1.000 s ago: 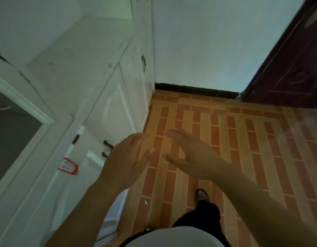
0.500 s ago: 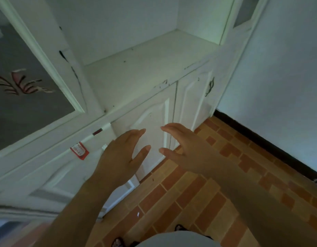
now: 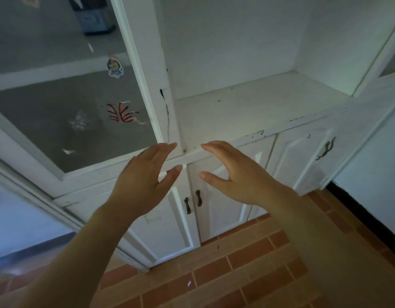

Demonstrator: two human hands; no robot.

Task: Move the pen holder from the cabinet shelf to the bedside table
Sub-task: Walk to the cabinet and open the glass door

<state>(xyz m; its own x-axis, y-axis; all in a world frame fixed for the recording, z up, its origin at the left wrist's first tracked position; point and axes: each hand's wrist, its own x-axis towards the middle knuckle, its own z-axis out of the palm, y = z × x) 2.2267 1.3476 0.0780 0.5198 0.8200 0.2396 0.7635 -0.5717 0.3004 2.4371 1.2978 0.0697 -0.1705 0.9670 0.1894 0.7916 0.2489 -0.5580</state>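
Both hands, the left hand [image 3: 140,183] and right hand [image 3: 235,176], were held spread and empty before the bare cabinet shelf [image 3: 247,112]; the pen holder, judged unfound, needed locating.

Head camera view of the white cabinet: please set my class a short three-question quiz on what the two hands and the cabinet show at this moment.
1. True or false: the left hand is closed around an object.
2. Multiple choice: the pair of small dark metal door handles sits (A) on the open white cabinet shelf, (B) on the lower white doors below the hands, (C) on the grey glass door panel.
3. Fill in: the right hand is open and holds ____.

Key: 1 false; 2 B; 3 nothing.
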